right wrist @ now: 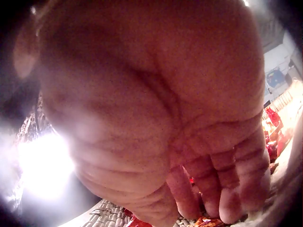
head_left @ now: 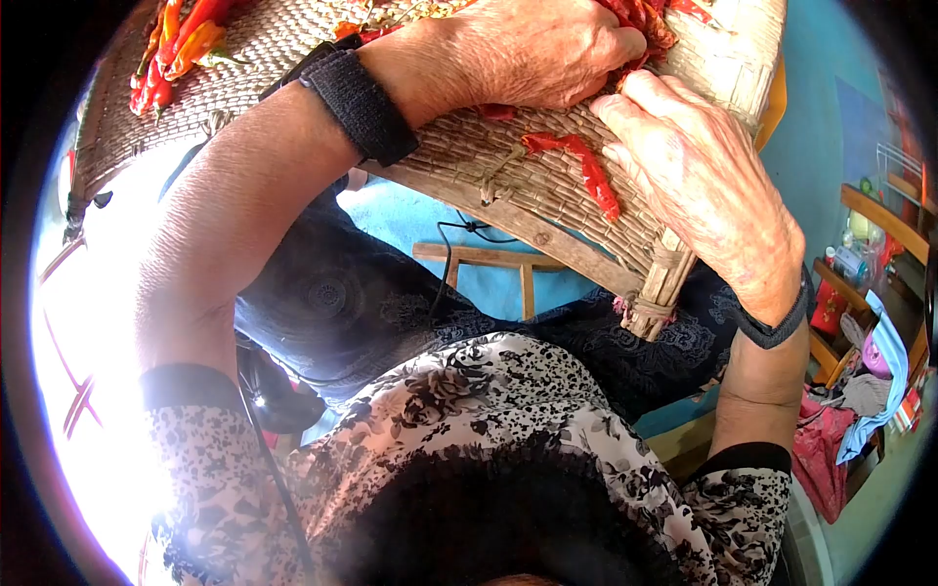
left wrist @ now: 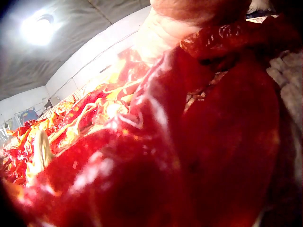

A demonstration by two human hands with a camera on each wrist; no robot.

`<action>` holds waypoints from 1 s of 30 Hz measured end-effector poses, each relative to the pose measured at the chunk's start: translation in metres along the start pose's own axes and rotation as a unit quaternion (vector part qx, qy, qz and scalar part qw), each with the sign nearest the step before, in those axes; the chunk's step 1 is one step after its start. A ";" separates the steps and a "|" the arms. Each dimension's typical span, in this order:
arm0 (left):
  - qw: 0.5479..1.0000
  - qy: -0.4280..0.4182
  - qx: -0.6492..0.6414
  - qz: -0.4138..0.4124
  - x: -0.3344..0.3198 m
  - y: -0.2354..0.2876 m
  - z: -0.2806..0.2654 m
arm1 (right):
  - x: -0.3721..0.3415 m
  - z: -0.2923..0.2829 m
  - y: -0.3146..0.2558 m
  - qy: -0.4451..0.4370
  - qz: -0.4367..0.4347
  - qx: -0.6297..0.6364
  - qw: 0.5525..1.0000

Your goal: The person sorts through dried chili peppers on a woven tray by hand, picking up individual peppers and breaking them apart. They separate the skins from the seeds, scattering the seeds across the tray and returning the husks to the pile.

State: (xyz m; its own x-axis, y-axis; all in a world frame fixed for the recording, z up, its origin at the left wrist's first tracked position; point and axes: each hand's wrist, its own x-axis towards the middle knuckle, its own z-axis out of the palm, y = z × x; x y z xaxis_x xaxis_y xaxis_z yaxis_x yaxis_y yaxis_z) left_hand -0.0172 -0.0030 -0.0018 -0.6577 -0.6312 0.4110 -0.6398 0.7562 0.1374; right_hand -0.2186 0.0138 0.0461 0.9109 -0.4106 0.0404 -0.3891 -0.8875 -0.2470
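Note:
Bent over dried red chilies (head_left: 640,21) at the top of the head view, my left hand (head_left: 542,54) grips at the pile with curled fingers, fingertips hidden. Glossy red chili skin (left wrist: 156,156) fills the left wrist view close up. My right hand (head_left: 699,166) reaches in from the right, its fingers bent down by the left knuckles. In the right wrist view its fingers (right wrist: 232,205) curl to the woven mat, with a red chili piece (right wrist: 208,221) at their tips. I cannot tell whether they pinch it. A single dried chili (head_left: 584,171) lies on the mat between my wrists.
The woven mat (head_left: 557,215) has a wooden edge bar (head_left: 532,234) toward my lap. Fresher red and orange chilies (head_left: 186,44) lie at its far left. Below stands a small wooden stool (head_left: 489,256). Shelves (head_left: 884,225) with bottles and cloths are at right.

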 end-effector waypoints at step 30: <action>0.984 -0.087 -0.117 -0.106 0.003 -0.004 0.000 | -0.001 0.004 0.004 0.030 -0.011 -0.006 0.999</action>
State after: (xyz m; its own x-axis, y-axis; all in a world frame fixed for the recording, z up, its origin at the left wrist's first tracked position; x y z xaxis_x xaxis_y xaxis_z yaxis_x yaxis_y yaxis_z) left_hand -0.0163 -0.0078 -0.0012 -0.5910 -0.7833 0.1926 -0.6746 0.6108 0.4145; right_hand -0.2207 0.0120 0.0408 0.9096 -0.4021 0.1046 -0.3704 -0.8988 -0.2346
